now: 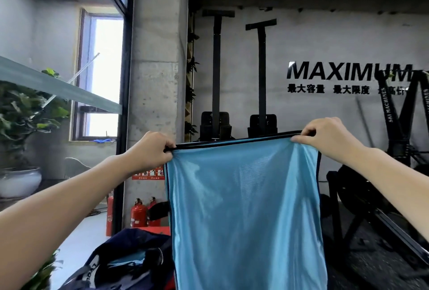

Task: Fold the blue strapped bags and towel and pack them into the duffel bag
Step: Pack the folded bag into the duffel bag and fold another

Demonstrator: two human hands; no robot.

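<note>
Gym room w/ grey concrete pillar (157, 62) centre-left, wall lettering "MAXIMUM" (348, 72) to the rt, two upright black machines (239, 76) against the wall between them. Blue strapped bag (246, 210) held up mid-air in front, hanging flat and wide from chest height down past bottom edge of view, black trim along top edge and sides, fabric shiny w/ soft vertical creases. Duffel bag (130, 259), dark navy, slumped on floor lower left, partly behind the hanging fabric, sth light blue showing inside its opening. Potted plant in white pot (21, 180) far left, near window. Red fire extinguishers (144, 213) at pillar base, just beyond duffel. Left hand (151, 150) at top left corner of bag, fingers curled, thumb and fingers pinching the black trim. Right hand (329, 136) at top rt corner, likewise pinched on the trim, fabric bunched just under the fingertips. Both arms stretched fwd, top edge pulled taut between the two grips.
</note>
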